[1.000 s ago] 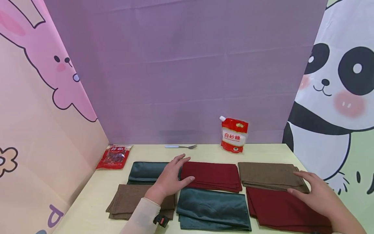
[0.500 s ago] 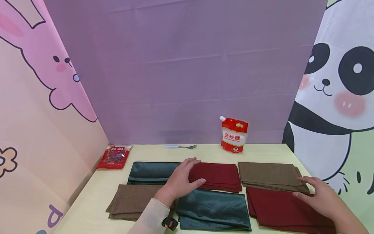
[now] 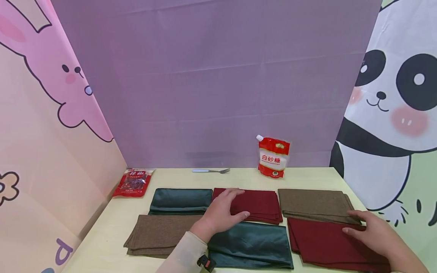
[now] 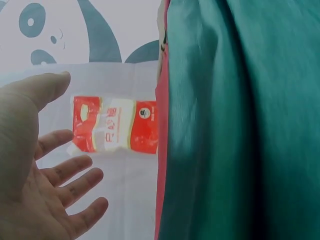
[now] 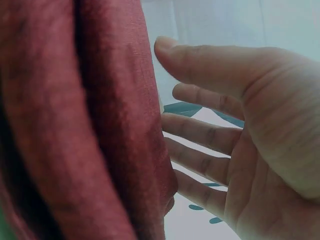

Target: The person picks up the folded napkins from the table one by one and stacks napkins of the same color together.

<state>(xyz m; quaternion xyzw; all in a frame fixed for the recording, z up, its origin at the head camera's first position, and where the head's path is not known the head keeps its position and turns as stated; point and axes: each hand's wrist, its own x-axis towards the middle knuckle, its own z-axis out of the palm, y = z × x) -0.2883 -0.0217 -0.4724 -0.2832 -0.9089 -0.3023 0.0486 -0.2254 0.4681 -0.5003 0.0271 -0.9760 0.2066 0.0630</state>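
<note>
My left hand (image 3: 220, 214), its fingers spread and holding nothing, hovers over the folded green satin cloth (image 3: 252, 244) in the front middle and partly covers the red cloth (image 3: 257, 204) behind it. In the left wrist view the hand (image 4: 55, 165) is apart from the green cloth (image 4: 215, 125). My right hand (image 3: 373, 231) is above the right side of the front red cloth (image 3: 327, 242), fingers loosely bent with nothing in them. The right wrist view has the fingertips beside that red cloth (image 5: 115, 100); whether they touch it I cannot tell.
Folded brown cloths lie at front left (image 3: 160, 233) and back right (image 3: 314, 204), a green cloth (image 3: 181, 201) at back left. Along the rear are a red chili packet (image 3: 134, 184), a fork (image 3: 209, 171) and a standing sugar pouch (image 3: 274, 157). Printed walls enclose the table (image 3: 99, 239).
My left hand has shifted right and slightly nearer, from the brown cloth's edge to over the green cloth. My right hand has moved a little right and nearer. The cloths stay put.
</note>
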